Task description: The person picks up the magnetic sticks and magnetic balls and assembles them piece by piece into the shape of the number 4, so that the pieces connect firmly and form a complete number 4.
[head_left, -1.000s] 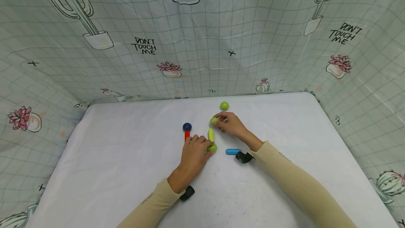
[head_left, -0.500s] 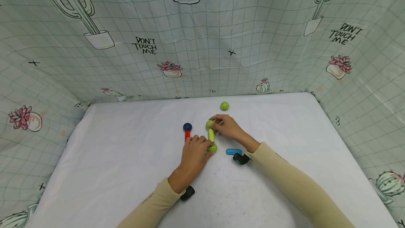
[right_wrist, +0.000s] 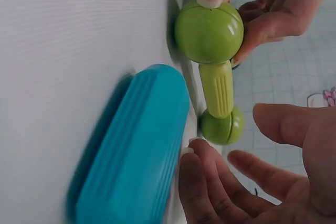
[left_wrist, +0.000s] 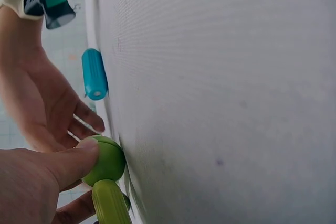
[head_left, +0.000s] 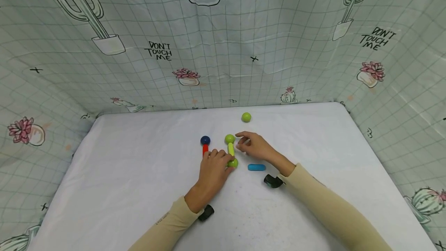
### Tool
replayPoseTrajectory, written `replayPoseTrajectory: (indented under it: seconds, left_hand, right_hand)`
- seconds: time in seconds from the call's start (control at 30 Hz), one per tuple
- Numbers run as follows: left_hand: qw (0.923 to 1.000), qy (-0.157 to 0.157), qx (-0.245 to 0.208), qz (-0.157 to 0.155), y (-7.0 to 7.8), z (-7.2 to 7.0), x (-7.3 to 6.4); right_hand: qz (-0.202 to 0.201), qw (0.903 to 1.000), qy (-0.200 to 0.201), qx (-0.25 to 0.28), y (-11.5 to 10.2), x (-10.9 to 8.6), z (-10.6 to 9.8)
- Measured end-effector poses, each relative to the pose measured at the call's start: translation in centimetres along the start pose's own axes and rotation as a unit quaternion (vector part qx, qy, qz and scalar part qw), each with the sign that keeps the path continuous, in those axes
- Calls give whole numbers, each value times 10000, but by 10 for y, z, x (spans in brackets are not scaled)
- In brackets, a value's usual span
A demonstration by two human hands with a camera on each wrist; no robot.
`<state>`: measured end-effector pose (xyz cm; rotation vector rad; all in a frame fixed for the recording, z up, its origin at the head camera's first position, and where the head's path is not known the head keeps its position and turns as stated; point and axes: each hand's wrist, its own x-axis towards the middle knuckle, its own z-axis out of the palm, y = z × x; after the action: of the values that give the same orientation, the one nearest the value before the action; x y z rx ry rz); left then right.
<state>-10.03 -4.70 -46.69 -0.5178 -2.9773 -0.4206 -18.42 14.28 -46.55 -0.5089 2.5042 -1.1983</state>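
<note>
1. Lime-green near ball (right_wrist: pixel 209 34) sat at 3 o'clock from the left hand (head_left: pixel 213 168) in the head view, pinched in its narrow grip.
2. From it the yellow-green rod (right_wrist: pixel 216 88) ran toward 12 o'clock to the far ball (head_left: pixel 229 139).
3. Just apart, the right hand (head_left: pixel 257 146) had the far ball at 9 o'clock, its grip parted.

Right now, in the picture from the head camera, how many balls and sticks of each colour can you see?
Green plastic-looking balls: 3
Dark blue plastic-looking ball: 1
Red plastic-looking stick: 1
Yellow-green plastic-looking stick: 1
Bright blue plastic-looking stick: 1
Total: 7 that show; the left hand may hide more.
</note>
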Motion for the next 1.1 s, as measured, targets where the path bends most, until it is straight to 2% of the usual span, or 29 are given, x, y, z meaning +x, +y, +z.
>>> replayPoseTrajectory:
  seconds: [0.5,0.8,0.93,1.1]
  left_hand:
    - [9998,-147,-113,-51,-1,-4,2]
    - [9993,-224,-269,-88,-3,-5,2]
    - [9990,-294,-330,-89,-3,-8,2]
    - [9985,-373,-402,-72,-4,-10,3]
  right_hand:
    - [-163,9956,40,-925,4,-62,-3]
    - [-307,9891,276,-1416,3,-79,3]
    - [-337,9899,361,-1326,3,-81,7]
    - [-425,9959,266,-750,3,-81,13]
